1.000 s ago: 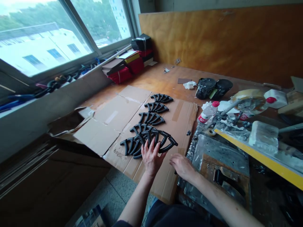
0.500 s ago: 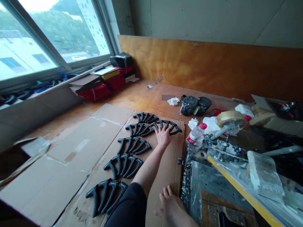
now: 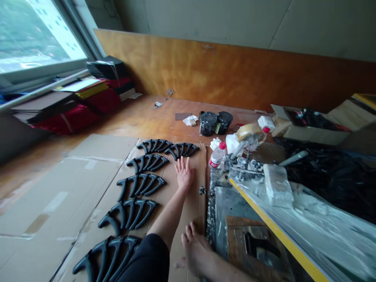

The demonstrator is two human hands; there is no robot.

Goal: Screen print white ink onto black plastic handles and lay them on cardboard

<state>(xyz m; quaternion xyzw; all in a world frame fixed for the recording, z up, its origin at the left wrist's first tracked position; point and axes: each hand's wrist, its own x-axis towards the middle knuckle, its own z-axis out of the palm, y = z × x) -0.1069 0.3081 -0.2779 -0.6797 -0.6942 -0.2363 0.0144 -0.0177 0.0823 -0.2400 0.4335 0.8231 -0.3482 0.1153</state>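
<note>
Rows of black curved handle-like parts (image 3: pixel 141 185) lie on a flattened cardboard sheet (image 3: pixel 194 203). My left hand (image 3: pixel 184 174) is palm down with fingers spread, just in front of the far right group of black parts (image 3: pixel 182 149), and holds nothing. Its sleeve covers some of the nearest group (image 3: pixel 110 254). Lower down, my right hand (image 3: pixel 195 244) is over the cardboard beside the machine's edge, slightly blurred, its fingers apart and nothing visible in them.
To the right stands a paint-spattered machine (image 3: pixel 241 203) with a yellow-edged frame (image 3: pixel 273 227). A red-capped bottle (image 3: pixel 217 156), two black tubs (image 3: pixel 208 123) and a tape roll (image 3: pixel 246 132) are behind it. Red and black stacks (image 3: pixel 102 100) sit by the window.
The view has turned to the right. My left hand has drawn back from the far right group of black parts, which it was touching. My right hand remains low beside the machine.
</note>
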